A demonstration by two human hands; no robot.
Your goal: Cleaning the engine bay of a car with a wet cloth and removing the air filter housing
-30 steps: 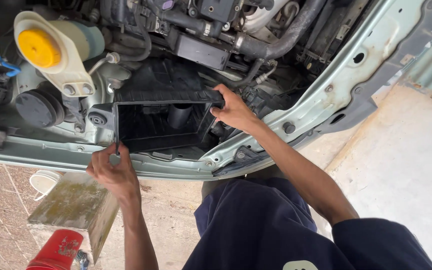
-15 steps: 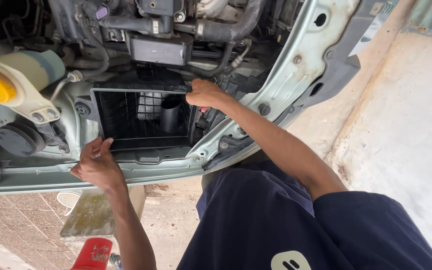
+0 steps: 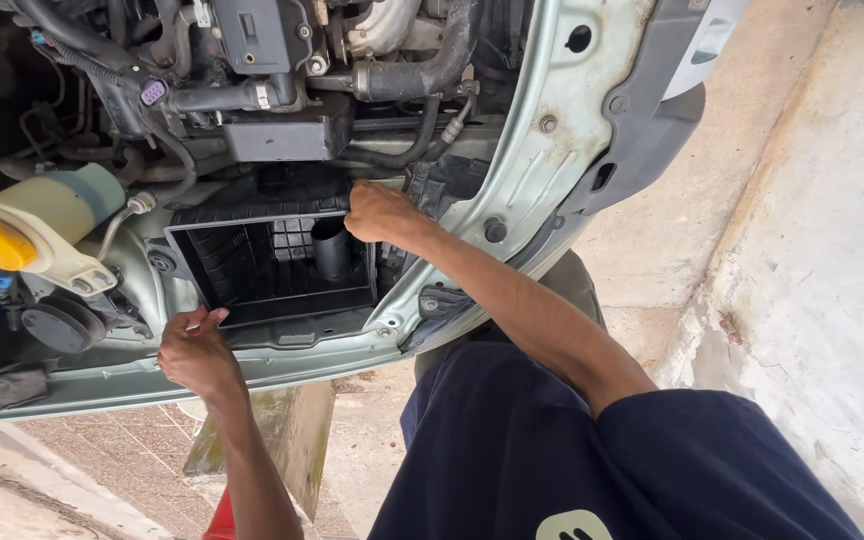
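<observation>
— Where's the black air-box tray (image 3: 252, 290)?
— Between both hands, in the engine bay.
— The left hand (image 3: 195, 352)?
— Curled fingers grip its near left corner.
— And the right hand (image 3: 377, 212)?
— Closed on its far right corner, beside the black duct (image 3: 330, 248).

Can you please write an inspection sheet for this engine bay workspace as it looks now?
Surface: pale green front panel, some rust spots.
Job's things: open black box housing, ribbed inside, with a black tube.
Clutter: cream reservoir with a yellow cap; wooden block below.
Hands: left hand on the housing's front edge; right hand at its rear right corner.
Cables: black hoses and wiring above.
Surroundings: concrete floor.
</observation>
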